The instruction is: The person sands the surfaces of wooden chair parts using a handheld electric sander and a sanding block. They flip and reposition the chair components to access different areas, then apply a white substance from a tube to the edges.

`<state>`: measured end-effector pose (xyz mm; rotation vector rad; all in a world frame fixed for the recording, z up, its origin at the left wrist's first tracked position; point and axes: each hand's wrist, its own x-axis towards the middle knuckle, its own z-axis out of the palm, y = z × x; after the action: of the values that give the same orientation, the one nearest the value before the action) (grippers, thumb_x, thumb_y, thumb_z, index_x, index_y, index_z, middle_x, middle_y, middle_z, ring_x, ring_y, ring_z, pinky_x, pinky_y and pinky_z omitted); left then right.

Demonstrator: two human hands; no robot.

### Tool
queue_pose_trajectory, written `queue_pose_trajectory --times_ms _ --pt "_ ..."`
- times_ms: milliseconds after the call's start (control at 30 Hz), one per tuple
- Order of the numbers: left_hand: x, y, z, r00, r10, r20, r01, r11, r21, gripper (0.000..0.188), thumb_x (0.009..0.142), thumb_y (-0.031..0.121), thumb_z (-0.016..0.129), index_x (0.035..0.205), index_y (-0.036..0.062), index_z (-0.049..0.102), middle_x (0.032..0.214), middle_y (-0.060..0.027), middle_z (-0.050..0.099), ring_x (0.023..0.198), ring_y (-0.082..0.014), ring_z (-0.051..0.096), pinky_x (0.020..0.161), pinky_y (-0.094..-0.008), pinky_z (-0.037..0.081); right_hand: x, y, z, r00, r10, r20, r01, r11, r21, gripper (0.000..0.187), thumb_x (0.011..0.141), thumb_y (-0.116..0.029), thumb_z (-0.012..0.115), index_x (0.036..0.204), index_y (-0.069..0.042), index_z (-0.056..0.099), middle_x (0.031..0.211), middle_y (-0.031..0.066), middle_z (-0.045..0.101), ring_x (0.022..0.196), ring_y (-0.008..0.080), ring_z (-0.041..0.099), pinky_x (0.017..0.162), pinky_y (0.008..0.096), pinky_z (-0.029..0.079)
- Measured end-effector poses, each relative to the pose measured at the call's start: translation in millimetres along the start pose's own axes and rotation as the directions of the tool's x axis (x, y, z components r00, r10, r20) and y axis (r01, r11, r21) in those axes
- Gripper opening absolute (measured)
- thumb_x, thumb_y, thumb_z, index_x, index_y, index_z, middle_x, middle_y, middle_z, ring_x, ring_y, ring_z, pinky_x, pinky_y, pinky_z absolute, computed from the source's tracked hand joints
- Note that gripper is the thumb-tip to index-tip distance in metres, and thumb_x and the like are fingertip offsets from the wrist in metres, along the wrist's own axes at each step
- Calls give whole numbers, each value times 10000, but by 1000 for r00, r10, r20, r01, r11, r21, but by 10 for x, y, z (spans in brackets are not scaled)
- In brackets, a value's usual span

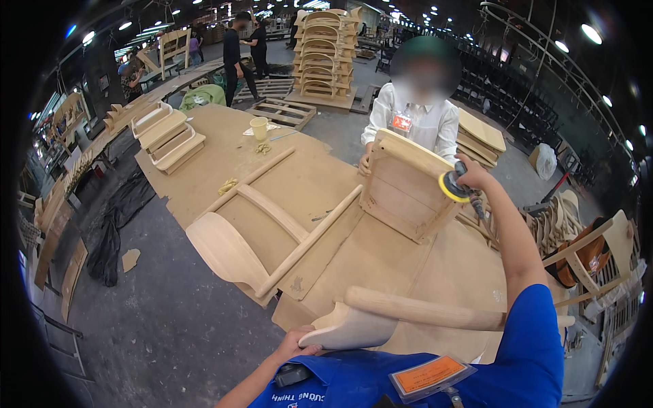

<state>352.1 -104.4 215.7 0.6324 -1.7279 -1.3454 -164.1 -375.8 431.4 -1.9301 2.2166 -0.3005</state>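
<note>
My right hand (474, 174) is wrapped round a black orbital sander (451, 183) with a yellow pad. The sander is by the right edge of a wooden seat frame (401, 187), tilted up on the table; whether the pad touches it I cannot tell. Across from me, a person in a white shirt steadies that frame with a hand (365, 165). Close to my body, my left hand (299, 344) grips the edge of a curved wooden chair back (350, 328). A thick rounded wooden leg (422, 309) lies beside it.
A bare wooden chair frame (272, 214) lies on the brown board-topped table (320, 177). Farther left are stacked seat frames (166, 136) and a pale yellow cup (259, 128). Chair parts (564, 217) crowd the right side. Tall stacked chair parts (325, 54) and pallets (282, 112) stand behind.
</note>
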Motion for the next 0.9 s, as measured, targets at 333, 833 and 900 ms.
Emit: queue_pose_trajectory --times_ms 333,833,900 --pt "43 63 20 995 -95 -1 95 993 -66 187 804 140 662 746 -28 605 687 -121 569 619 -263 532 567 -358 403 490 -256 132 993 -52 110 57 998 -36 791 590 -161 727 1314 -209 413 1112 239 552 1021 352 557 878 384 460" --pt "304 327 -6 952 -298 -65 293 953 -78 437 847 318 636 1024 -81 605 879 -107 666 776 -151 601 688 -295 480 -1299 25 -1052 958 -282 -58 278 958 -69 841 656 -31 648 1409 -272 360 1210 129 543 1099 218 536 965 306 409" --pt "386 307 -38 957 -283 -65 277 957 -92 451 855 324 626 1032 -90 599 879 -111 667 782 -156 604 689 -296 481 -1879 -189 -1252 943 -317 -103 317 948 -21 794 677 7 628 1398 -222 387 1256 104 536 1135 208 528 996 320 398"
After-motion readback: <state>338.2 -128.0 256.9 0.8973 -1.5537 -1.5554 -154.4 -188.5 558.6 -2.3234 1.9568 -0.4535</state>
